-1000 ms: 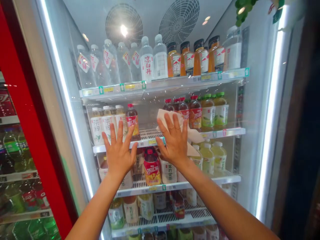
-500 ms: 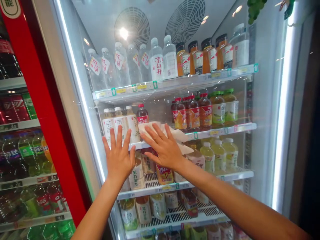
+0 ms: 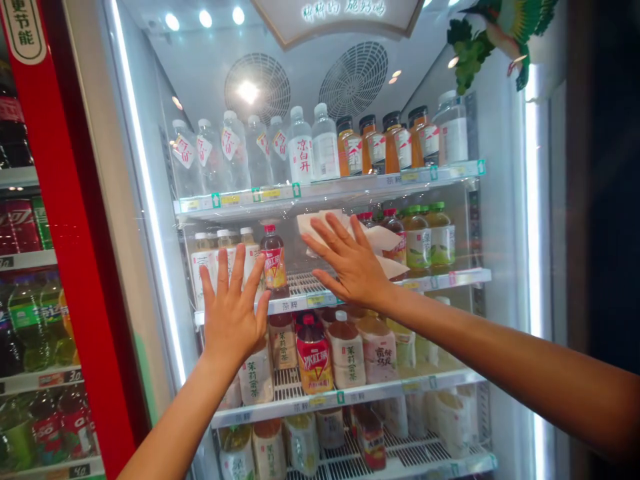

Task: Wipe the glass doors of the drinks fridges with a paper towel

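My right hand (image 3: pixel 353 263) lies with fingers spread over a folded white paper towel (image 3: pixel 387 239), holding it flat against the glass door (image 3: pixel 295 250) of a drinks fridge. Corners of the towel stick out beyond the fingertips and past the right side of the hand. To the left, my left hand (image 3: pixel 233 307) is open, palm toward the glass and fingers apart, with nothing in it. Behind its fingertips, inside the fridge, stand white-labelled tea bottles (image 3: pixel 203 257) and a red-capped iced tea bottle (image 3: pixel 273 260).
Shelves behind the glass hold water bottles (image 3: pixel 305 150), amber black-capped bottles (image 3: pixel 373 150) and green-capped bottles (image 3: pixel 417 237). A red-framed fridge (image 3: pixel 75 200) with more drinks adjoins on the left. A bird decoration (image 3: pixel 505 30) and green grapes (image 3: pixel 467 53) hang at the upper right.
My right hand has slid the paper towel up and to the right across the glass, uncovering the red-capped bottle. My left hand stays nearly in place. The view has tilted upward.
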Action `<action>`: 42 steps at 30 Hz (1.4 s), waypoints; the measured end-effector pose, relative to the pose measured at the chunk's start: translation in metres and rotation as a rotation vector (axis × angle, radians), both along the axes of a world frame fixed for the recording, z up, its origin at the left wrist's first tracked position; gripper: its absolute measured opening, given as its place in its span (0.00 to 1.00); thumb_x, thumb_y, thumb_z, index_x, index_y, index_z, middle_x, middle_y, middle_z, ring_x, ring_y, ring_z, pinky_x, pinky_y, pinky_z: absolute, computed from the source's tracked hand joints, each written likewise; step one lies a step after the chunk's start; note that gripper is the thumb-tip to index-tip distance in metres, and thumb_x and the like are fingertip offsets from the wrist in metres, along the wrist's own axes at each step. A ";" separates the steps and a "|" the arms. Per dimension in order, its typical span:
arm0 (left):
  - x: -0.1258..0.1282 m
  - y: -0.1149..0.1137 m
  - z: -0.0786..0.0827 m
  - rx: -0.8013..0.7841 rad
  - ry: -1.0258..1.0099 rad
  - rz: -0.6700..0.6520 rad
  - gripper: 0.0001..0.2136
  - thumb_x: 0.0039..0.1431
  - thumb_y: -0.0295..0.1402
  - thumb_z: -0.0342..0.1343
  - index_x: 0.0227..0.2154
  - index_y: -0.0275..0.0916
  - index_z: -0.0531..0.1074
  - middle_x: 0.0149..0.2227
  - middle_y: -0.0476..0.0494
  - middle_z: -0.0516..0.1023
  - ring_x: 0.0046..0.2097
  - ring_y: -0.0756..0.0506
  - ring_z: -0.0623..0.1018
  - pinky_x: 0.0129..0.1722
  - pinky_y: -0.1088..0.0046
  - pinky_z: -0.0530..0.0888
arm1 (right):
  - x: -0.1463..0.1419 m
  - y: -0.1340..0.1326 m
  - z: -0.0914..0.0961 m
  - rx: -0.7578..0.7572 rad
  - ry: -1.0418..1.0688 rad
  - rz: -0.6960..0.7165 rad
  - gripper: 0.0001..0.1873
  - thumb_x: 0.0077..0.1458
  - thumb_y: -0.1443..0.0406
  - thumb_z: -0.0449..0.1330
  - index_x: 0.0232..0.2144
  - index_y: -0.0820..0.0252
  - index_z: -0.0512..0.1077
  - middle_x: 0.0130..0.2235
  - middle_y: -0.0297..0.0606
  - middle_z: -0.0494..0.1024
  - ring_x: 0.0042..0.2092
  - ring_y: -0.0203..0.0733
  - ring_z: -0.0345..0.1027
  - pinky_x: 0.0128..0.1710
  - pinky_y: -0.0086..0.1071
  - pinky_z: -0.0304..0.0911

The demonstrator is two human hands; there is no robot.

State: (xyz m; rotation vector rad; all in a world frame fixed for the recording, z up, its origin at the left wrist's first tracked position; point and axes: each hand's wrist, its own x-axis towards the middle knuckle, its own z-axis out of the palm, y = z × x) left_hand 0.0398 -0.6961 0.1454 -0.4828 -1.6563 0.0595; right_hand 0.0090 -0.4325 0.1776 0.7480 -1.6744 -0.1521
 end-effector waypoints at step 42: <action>-0.025 0.268 0.070 -0.082 0.124 -0.059 0.32 0.67 0.39 0.50 0.71 0.47 0.49 0.75 0.44 0.43 0.75 0.38 0.38 0.73 0.41 0.41 | -0.009 0.246 0.055 -0.035 0.027 0.006 0.36 0.70 0.48 0.45 0.73 0.43 0.38 0.75 0.33 0.44 0.76 0.48 0.30 0.73 0.59 0.31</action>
